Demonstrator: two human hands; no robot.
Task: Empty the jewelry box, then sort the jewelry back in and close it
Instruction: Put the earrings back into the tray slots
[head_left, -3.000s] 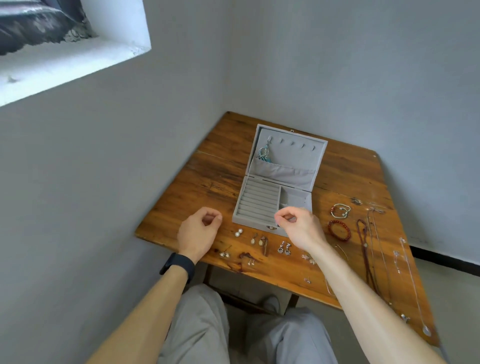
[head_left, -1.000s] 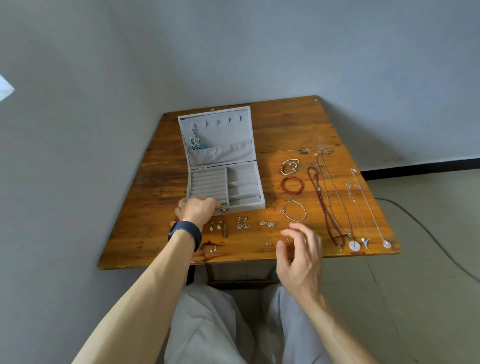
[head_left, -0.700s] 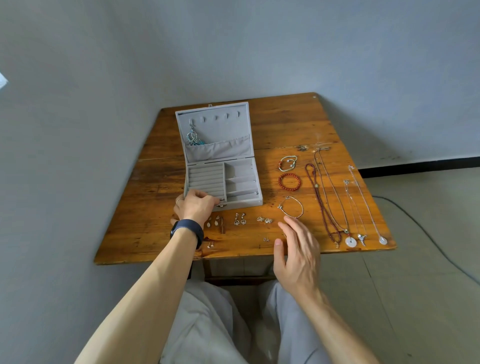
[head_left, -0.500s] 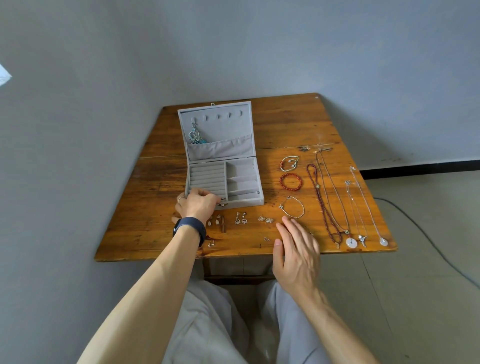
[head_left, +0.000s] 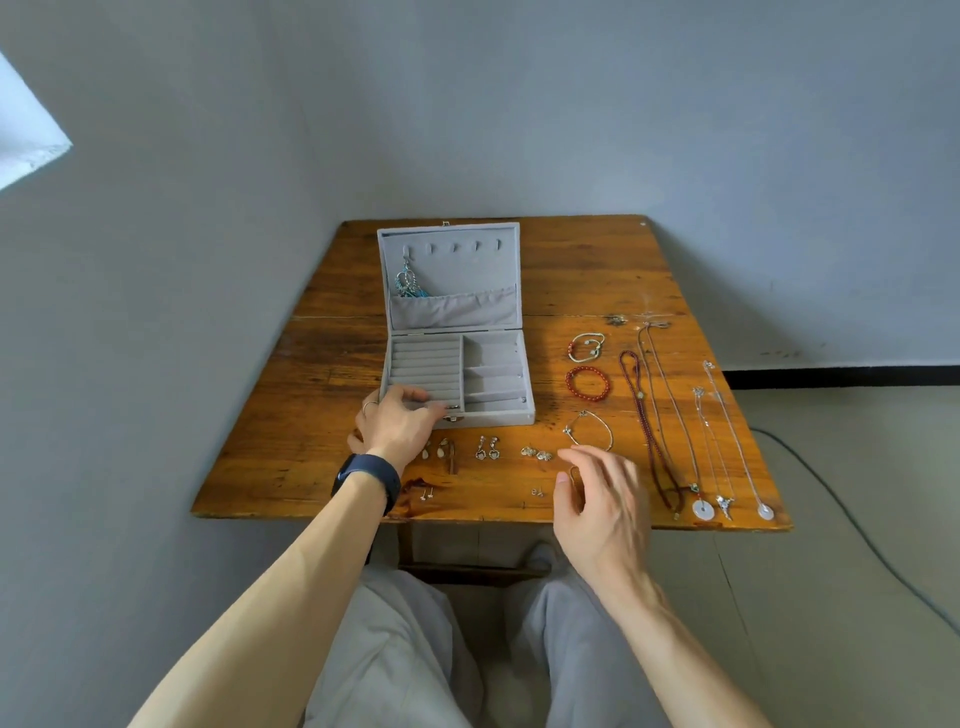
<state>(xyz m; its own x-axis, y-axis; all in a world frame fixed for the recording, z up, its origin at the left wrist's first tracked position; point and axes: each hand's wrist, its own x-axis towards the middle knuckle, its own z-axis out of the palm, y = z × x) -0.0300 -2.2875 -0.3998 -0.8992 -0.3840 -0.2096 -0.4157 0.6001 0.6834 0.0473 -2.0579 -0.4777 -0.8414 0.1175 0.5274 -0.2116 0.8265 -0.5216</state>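
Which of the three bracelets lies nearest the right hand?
The thin silver bracelet, just beyond the right hand; the red bead bracelet and the coiled bangle lie farther back.

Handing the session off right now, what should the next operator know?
Left hand grips the jewelry box at its front left corner; right hand is open over the near edge of the table.
Box lid up, trays look bare; one teal pendant hangs in the lid.
Earrings lie before the box, bracelets and necklaces to its right.
To do: sort all these in, close the lid.
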